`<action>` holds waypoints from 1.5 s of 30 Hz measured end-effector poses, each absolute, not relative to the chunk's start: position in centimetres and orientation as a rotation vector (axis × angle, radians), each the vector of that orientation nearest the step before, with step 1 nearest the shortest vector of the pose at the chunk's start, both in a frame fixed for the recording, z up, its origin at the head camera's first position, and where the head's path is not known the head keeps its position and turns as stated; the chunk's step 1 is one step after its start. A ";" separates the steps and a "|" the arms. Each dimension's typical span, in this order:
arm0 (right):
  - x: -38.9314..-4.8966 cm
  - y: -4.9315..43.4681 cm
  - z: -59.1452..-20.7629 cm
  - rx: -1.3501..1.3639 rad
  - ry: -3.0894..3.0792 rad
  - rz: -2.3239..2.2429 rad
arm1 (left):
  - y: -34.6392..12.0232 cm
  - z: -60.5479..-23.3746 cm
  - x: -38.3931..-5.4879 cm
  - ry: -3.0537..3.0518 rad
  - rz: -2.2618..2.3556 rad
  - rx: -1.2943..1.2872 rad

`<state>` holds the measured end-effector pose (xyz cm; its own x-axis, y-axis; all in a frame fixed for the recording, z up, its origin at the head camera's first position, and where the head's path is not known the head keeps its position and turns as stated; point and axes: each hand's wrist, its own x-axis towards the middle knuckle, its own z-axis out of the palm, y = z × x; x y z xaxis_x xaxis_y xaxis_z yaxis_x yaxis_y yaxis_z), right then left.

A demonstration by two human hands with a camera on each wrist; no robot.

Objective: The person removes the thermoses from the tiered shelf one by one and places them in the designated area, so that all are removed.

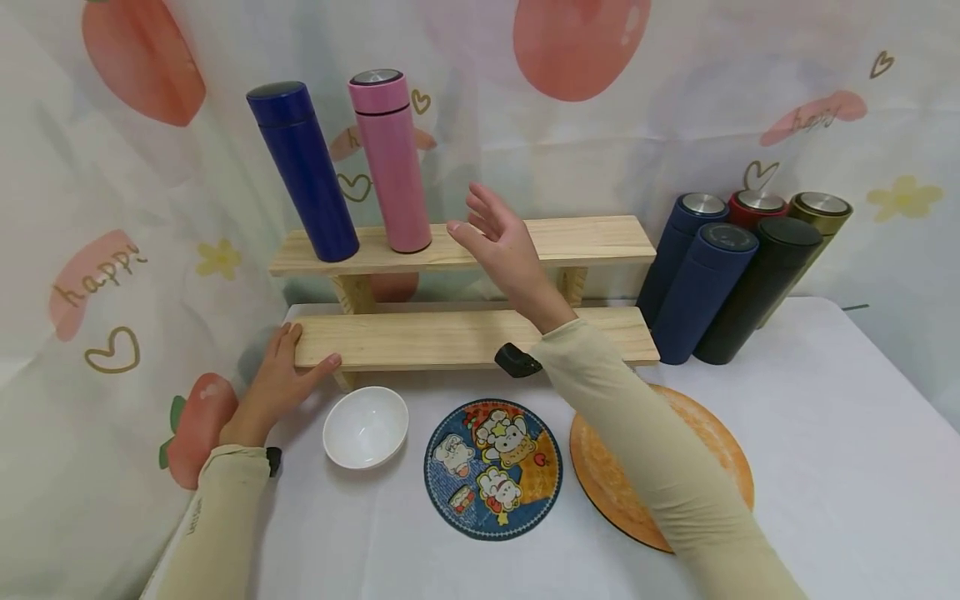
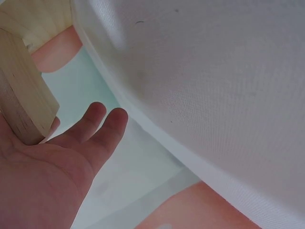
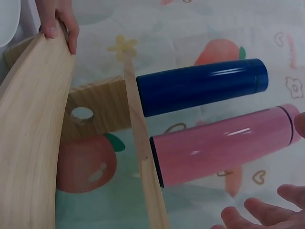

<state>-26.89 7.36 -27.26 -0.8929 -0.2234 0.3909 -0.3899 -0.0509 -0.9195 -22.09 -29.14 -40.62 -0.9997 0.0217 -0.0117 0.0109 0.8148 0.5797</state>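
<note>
The glossy pink bottle (image 1: 393, 179) stands upright, its cap (image 1: 379, 93) silver-topped.

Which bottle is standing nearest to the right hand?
The pink bottle on the upper shelf; the blue one beside it stands farther away, as do the five grouped on the table.

Blue bottle (image 3: 205, 87) and pink bottle (image 3: 224, 147) upright on far shelf board (image 3: 153, 195), blue to the left. Right hand (image 3: 267, 213) just right of pink bottle; contact unclear. Left hand (image 3: 59, 21) holds left end of near shelf board (image 3: 33, 124).
</note>
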 end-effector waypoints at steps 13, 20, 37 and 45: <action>-28.9 3.5 -25.6 0.601 -2.142 2.159 | -29.3 -40.9 -21.9 2.997 0.944 0.039; -30.5 2.2 -25.2 0.550 -2.181 2.142 | -29.3 -41.0 -22.1 3.002 0.943 0.054; -32.7 -1.5 -23.7 0.386 -2.193 2.086 | -29.2 -41.1 -22.3 3.003 0.965 0.067; -33.5 -2.6 -23.4 0.292 -2.218 2.006 | -29.5 -40.9 -22.1 3.027 0.966 0.070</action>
<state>-33.46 -2.63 -23.41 -0.9719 -0.0516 0.2296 -0.2336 0.0939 -0.9678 -22.11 -29.52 -40.93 -0.9983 0.0308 0.0487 0.0533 0.8142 0.5781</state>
